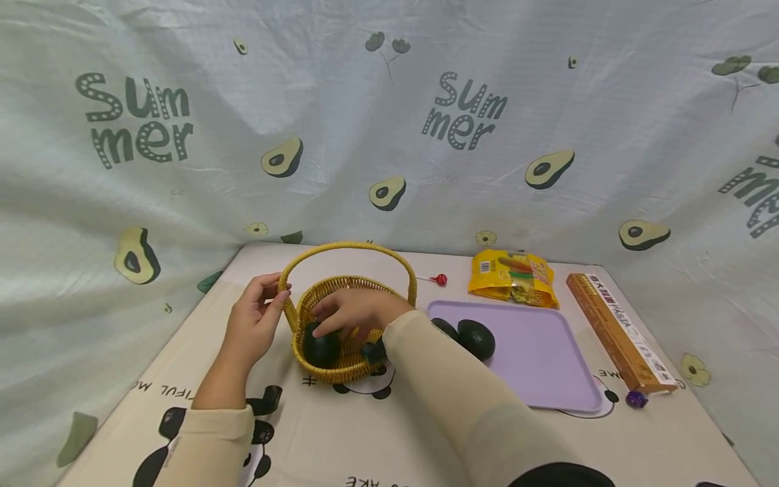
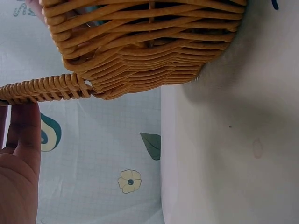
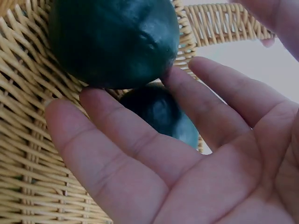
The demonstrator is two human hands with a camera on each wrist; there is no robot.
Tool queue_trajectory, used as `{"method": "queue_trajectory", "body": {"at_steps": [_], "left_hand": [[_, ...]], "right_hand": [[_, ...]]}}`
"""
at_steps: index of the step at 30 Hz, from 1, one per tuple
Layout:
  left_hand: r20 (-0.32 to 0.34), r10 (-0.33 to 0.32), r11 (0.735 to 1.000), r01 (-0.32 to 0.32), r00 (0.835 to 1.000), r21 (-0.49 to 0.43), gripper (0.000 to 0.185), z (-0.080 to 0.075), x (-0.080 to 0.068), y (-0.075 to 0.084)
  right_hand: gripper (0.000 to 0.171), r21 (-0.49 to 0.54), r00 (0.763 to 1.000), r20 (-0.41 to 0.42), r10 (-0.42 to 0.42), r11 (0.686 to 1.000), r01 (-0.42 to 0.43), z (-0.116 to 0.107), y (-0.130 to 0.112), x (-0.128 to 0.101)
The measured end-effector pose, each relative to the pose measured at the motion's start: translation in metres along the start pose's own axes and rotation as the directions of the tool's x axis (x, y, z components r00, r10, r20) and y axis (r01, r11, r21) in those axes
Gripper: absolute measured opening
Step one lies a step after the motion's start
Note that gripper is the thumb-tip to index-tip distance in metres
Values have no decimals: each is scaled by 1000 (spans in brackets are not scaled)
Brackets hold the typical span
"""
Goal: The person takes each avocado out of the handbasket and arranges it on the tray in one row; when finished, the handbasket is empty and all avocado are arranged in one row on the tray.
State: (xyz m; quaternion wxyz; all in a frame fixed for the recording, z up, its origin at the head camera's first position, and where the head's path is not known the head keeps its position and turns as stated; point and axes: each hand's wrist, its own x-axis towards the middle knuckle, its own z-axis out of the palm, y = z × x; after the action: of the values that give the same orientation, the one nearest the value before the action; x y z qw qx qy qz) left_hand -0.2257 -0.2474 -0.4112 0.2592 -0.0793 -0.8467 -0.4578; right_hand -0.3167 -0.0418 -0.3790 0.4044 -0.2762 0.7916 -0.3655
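A woven yellow wicker basket (image 1: 341, 374) with a tall arched handle stands on the table. My left hand (image 1: 257, 318) pinches the left base of that handle, its fingertips against the wicker in the left wrist view. Inside the basket lies a dark green avocado (image 1: 321, 346), with a second dark avocado (image 3: 161, 112) partly hidden behind it in the right wrist view. My right hand (image 1: 356, 311) reaches into the basket, fingers spread and loosely bent, fingertips at the nearer avocado's edge without closing round it. Its palm faces the wrist camera.
Right of the basket, a lilac tray (image 1: 541, 352) bears two dark avocados (image 1: 477, 339), partly behind my right sleeve. Behind lie a red lollipop (image 1: 441, 279) and a yellow snack bag (image 1: 514, 279). A long pasta box (image 1: 621, 331) and purple lollipop (image 1: 636, 400) lie far right.
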Motion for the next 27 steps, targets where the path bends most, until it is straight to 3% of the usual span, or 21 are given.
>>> {"method": "queue_trajectory", "body": {"at_steps": [8, 15, 27], "left_hand": [[-4, 26, 999, -26, 1000, -26, 32, 0, 0, 1], [-3, 21, 999, -21, 1000, -29, 33, 0, -1, 0], [0, 14, 999, -14, 1000, -30, 32, -2, -1, 2]], "right_hand": [[53, 37, 997, 69, 27, 999, -29, 8, 1, 7], [40, -61, 996, 65, 61, 996, -57, 10, -3, 12], [45, -200, 995, 44, 87, 977, -76, 11, -1, 15]]}}
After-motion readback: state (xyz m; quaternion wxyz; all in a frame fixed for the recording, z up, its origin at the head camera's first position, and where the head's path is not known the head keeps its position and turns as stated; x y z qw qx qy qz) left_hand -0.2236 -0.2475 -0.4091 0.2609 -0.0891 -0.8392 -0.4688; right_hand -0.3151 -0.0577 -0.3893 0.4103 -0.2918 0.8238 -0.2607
